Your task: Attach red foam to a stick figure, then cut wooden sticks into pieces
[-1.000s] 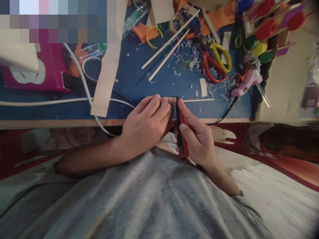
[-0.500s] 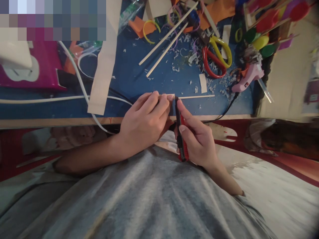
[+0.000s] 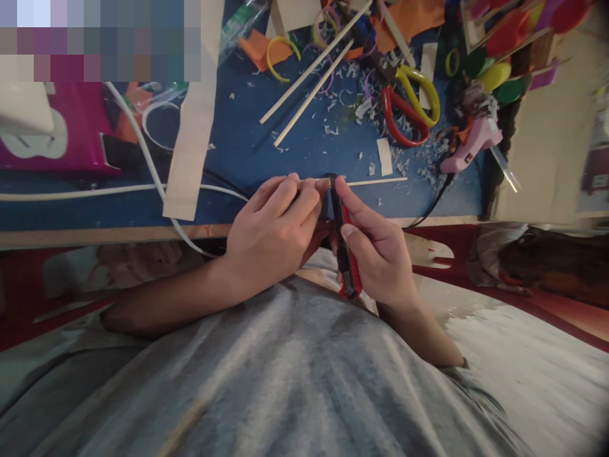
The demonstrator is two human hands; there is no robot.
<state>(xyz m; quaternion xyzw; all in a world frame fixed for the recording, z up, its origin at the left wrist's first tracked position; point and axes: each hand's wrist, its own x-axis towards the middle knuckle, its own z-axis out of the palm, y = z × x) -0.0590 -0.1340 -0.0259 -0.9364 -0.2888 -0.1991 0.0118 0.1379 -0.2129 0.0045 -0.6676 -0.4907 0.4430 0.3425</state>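
Note:
My left hand (image 3: 273, 231) presses a thin wooden stick (image 3: 375, 182) down near the front edge of the blue table, fingers closed over its left part. The stick's right part sticks out past the fingertips. In my right hand (image 3: 380, 247) is a red and black utility knife (image 3: 343, 251), its front end across the stick just right of my left fingertips. My right index finger lies along the knife's front end. The blade itself is too small to make out. Beyond my hands lie two more wooden sticks (image 3: 314, 92), side by side at a slant.
Scissors (image 3: 409, 105) with red and yellow handles lie among paper scraps. A pink glue gun (image 3: 471, 146) rests at right, its black cord over the edge. On the left are a long paper strip (image 3: 190, 146), a white cable (image 3: 137, 136) and a magenta box (image 3: 85, 120).
The knife's front end has shifted slightly up and left over the stick, with my right hand. My left hand keeps its grip. The whole view has moved slightly.

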